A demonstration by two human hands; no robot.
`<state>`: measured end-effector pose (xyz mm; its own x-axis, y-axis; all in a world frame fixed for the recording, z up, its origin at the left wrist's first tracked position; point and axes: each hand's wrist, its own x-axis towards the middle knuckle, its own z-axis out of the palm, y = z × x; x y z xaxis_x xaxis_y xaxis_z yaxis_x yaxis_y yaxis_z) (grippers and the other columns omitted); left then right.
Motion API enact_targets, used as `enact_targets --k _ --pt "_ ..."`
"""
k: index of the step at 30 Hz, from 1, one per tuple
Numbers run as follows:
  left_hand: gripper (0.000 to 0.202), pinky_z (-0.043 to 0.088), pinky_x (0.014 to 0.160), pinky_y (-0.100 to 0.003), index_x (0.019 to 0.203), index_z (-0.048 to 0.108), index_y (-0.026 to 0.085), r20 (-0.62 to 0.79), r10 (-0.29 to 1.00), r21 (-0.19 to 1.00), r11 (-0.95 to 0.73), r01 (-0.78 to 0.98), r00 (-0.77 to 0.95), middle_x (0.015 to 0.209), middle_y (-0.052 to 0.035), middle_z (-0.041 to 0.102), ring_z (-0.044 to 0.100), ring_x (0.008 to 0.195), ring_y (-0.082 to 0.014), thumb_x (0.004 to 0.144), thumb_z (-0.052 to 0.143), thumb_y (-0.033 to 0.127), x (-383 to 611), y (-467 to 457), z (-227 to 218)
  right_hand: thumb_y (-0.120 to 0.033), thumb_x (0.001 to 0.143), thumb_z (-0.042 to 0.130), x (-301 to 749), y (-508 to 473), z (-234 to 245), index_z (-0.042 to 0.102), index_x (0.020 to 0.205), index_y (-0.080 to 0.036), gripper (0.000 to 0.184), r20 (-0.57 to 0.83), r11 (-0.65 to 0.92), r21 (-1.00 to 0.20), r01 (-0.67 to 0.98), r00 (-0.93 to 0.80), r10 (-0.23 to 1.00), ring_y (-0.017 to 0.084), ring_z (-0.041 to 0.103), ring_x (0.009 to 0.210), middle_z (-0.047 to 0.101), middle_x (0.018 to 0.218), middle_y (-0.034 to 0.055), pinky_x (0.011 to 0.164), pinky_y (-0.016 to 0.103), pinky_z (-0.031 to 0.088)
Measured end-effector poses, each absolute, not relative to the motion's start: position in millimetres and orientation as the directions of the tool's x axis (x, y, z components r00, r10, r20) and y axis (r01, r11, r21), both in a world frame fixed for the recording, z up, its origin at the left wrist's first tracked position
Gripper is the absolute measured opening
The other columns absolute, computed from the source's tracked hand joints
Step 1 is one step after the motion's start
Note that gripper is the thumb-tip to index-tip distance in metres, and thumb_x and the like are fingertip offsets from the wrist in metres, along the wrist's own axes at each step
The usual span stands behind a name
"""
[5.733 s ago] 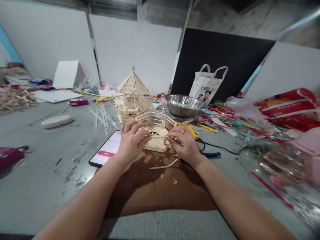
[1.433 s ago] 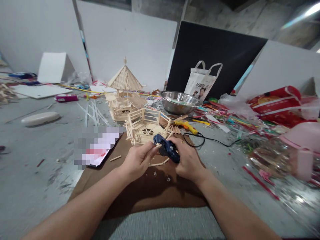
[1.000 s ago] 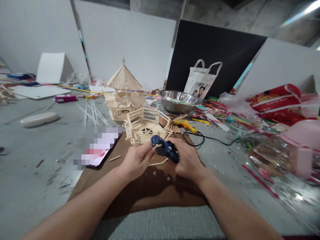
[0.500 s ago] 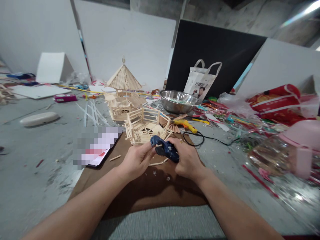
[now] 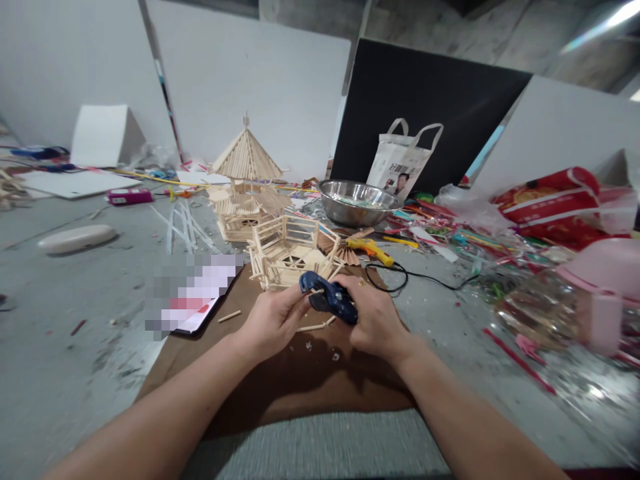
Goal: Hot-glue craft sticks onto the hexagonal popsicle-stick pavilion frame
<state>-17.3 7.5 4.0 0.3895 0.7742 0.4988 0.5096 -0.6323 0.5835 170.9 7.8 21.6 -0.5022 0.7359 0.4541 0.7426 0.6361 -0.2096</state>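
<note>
My right hand (image 5: 377, 313) is closed around a dark blue hand cutter (image 5: 342, 303), its curved jaws pointing left. A small pale end of a wooden stick (image 5: 317, 291) shows at those jaws. Beside the jaws, my left hand (image 5: 274, 321) is closed in a pinch on the stick, most of which its fingers hide. Just beyond both hands stands a railed, many-sided frame of wooden sticks (image 5: 267, 257). Loose short sticks (image 5: 311, 328) lie under the hands on a brown cloth (image 5: 300, 393), with another stick piece (image 5: 229, 317) to the left.
Behind the frame rises a stick pavilion (image 5: 247, 157) with a pointed roof. A steel bowl (image 5: 345, 215), a yellow glue gun (image 5: 377, 252) with a black cord and coloured scraps lie right of it. A phone (image 5: 200, 303) is at left, a pink-lidded bottle (image 5: 600, 280) at right.
The view has shifted very slightly. Both hands and the blue cutter hold nearly the same position, and the stick end shows a little more clearly at the jaws.
</note>
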Motion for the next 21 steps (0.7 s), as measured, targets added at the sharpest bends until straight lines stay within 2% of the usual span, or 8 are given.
enact_targets --k 21 --pt "0.022 0.027 0.046 -0.016 0.075 0.052 0.016 0.516 0.766 0.581 -0.642 0.5 0.384 0.05 0.0046 0.036 0.033 0.044 -0.0059 0.082 0.033 0.025 -16.8 7.6 4.2 -0.013 0.056 0.047 172.0 7.8 22.1 0.042 0.104 -0.015 0.049 0.424 0.616 -0.218 0.757 -0.495 0.758 0.021 0.053 0.088 0.056 0.101 0.01 0.075 0.032 0.04"
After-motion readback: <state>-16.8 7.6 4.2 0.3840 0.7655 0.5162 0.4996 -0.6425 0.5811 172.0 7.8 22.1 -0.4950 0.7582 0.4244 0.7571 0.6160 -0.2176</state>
